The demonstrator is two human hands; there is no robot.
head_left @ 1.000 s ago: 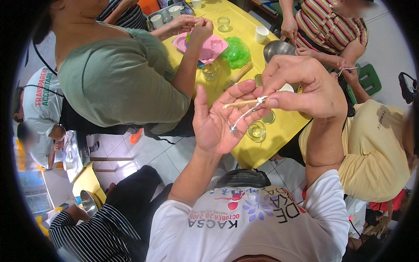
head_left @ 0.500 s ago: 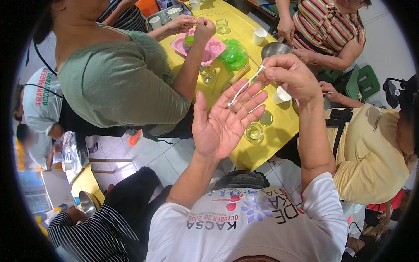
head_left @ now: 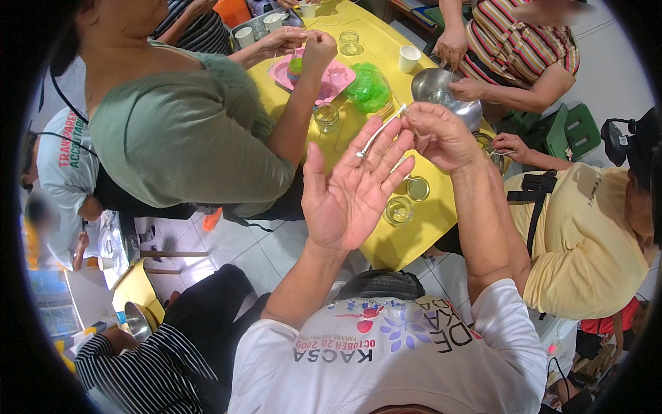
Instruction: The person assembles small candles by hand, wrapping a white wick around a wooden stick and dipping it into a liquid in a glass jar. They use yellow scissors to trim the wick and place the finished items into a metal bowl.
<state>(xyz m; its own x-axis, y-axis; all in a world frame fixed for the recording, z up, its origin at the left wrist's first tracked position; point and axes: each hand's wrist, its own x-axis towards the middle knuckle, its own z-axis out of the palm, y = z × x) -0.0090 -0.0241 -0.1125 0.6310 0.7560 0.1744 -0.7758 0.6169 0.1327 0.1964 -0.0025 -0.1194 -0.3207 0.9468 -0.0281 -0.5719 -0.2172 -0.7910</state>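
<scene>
My left hand (head_left: 352,186) is held palm up over the table, open with its fingers stretched out. A short white cord (head_left: 376,136) lies across those fingers, with a small knob or knot at its near end. My right hand (head_left: 441,134) is closed in a pinch at the cord's far end, beside my left fingertips. Below my hands, a small glass jar (head_left: 398,211) and a round lid (head_left: 418,188) rest on the yellow-covered table (head_left: 386,250).
A green plastic bag (head_left: 367,87), a pink tray (head_left: 336,81), another glass jar (head_left: 326,117) and a white cup (head_left: 409,58) stand farther off. One co-worker in green (head_left: 186,131) is close at left. Another, in stripes, holds a steel bowl (head_left: 431,86).
My right hand has moved down and slightly left, closer to my left fingers. The cord now lies lower along the left fingers. The steel bowl at the far right has tilted.
</scene>
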